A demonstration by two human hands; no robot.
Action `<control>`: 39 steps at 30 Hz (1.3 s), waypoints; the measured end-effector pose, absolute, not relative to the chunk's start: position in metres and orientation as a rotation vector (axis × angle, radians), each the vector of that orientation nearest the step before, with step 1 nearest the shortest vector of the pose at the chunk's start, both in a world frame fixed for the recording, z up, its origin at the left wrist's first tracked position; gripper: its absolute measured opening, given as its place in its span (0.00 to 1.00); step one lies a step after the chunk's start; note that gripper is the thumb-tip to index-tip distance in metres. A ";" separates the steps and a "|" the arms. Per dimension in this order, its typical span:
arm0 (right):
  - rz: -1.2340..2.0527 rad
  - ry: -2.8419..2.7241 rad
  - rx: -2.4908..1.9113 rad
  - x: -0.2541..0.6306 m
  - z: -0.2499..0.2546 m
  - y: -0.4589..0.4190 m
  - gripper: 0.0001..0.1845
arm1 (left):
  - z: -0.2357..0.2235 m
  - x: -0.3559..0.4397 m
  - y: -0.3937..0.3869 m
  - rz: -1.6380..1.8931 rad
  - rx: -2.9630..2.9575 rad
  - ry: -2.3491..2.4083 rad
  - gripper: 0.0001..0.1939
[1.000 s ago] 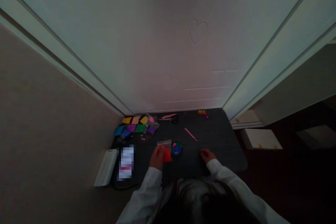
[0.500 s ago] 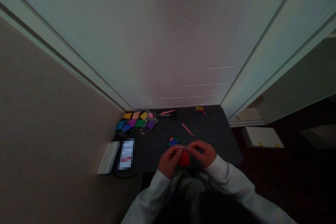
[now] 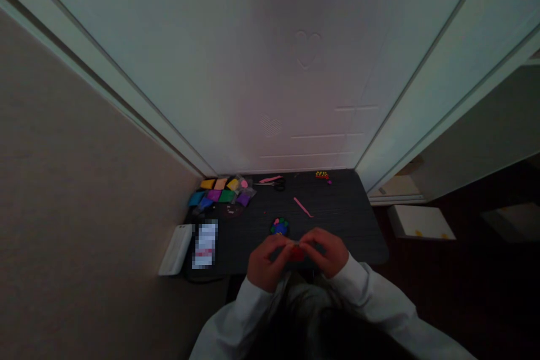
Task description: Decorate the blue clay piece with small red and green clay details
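Near the front edge of the dark table, my left hand [image 3: 266, 261] pinches the top edge of a small clear bag with red clay [image 3: 297, 253] inside. Its other top corner is pinched by my right hand [image 3: 328, 250], so the bag hangs between both sets of fingers. Just beyond my fingertips lies a round blue and green piece [image 3: 279, 226] with a pink spot on it. A pink tool with a bent tip [image 3: 302, 207] rests farther back.
Several coloured clay packets [image 3: 226, 196] lie at the back left, beside black-handled scissors [image 3: 276, 183] and another pink tool [image 3: 270, 179]. A small red and yellow piece [image 3: 322, 175] sits by the wall. A phone-like screen [image 3: 205, 243] and white box [image 3: 176, 250] are at left.
My hands have drawn slightly closer together over the top of the bag and sit a little lower. Less of the red shows between them now.
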State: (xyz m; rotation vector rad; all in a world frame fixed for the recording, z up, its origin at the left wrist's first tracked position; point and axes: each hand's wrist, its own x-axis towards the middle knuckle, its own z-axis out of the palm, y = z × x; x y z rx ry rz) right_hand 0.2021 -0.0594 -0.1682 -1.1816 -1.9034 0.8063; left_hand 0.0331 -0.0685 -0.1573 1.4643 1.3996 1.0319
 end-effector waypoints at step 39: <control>0.724 -2.227 -1.052 0.189 -0.176 -0.064 0.11 | -0.167 0.008 -0.079 0.954 1.903 1.365 0.05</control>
